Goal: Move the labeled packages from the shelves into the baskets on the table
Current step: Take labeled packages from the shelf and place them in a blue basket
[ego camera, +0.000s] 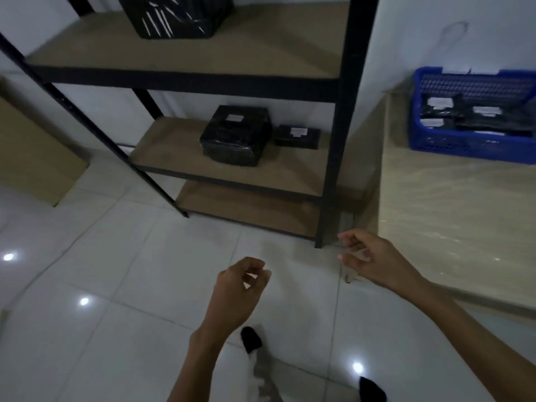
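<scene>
1. The left hand (pixel 240 288) hung low in front of the shelf rack (pixel 203 79), over the floor (pixel 116 285), with its forearm reaching up from the bottom edge of the view. Its grip was slack: the fingers were loosely curled toward the thumb and held nothing.
2. The right hand (pixel 368 256) was out to the right of the left hand, just in front of the foot of the rack's front right post (pixel 333 169). Its grip was likewise loose, with the fingers half bent and nothing in them.
3. A large black package (pixel 236 134) with a white label lay on the rack's middle shelf, well above and behind both hands.
4. A small black package (pixel 298 136), also labeled, lay just to the right of the large one on the same shelf, close to the front right post.
5. Another black wrapped package (pixel 174 15) stood on the shelf above, cut off by the top edge of the view.
6. The desk (pixel 449 227) stood to the right of the rack, and a blue basket (pixel 452 146) sat at its far end.
7. Labeled black packages (pixel 438 107) lay inside the basket.
8. A cardboard box (pixel 34 158) stood on the floor to the left of the rack.
9. A dark-toed foot (pixel 251 339) showed on the floor below the left hand.
</scene>
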A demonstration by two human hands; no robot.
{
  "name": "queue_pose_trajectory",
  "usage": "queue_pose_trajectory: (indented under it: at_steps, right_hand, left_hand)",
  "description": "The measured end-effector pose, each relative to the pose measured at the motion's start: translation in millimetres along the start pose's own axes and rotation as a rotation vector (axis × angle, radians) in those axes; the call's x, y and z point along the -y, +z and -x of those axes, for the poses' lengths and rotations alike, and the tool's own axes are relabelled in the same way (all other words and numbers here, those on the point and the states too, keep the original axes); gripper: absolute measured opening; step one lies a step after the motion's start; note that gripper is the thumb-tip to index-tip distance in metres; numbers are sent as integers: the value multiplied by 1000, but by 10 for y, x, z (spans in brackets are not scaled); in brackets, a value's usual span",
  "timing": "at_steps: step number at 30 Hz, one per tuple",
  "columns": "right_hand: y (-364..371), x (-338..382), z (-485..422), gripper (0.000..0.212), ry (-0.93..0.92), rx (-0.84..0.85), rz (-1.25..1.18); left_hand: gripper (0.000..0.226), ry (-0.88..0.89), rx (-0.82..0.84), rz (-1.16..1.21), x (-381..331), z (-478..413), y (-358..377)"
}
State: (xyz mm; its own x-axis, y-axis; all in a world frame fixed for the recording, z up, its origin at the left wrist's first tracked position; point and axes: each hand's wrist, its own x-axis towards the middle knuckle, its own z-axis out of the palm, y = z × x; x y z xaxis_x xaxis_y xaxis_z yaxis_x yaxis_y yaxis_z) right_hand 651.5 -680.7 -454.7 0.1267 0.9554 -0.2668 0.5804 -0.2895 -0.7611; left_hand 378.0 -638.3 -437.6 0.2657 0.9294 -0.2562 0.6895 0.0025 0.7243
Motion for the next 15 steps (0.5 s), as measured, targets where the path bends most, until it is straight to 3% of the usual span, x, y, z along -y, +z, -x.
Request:
queue_pose_trajectory:
  at_steps: [8,15]
  right_hand:
    - [770,608,-1071,35,143,-173,-100]
    - [934,668,-1720,33,206,-244,-150]
  left_hand:
    - [16,65,178,-99,680,-1340,-780]
    - [19,156,273,-87,738,-2194,-737]
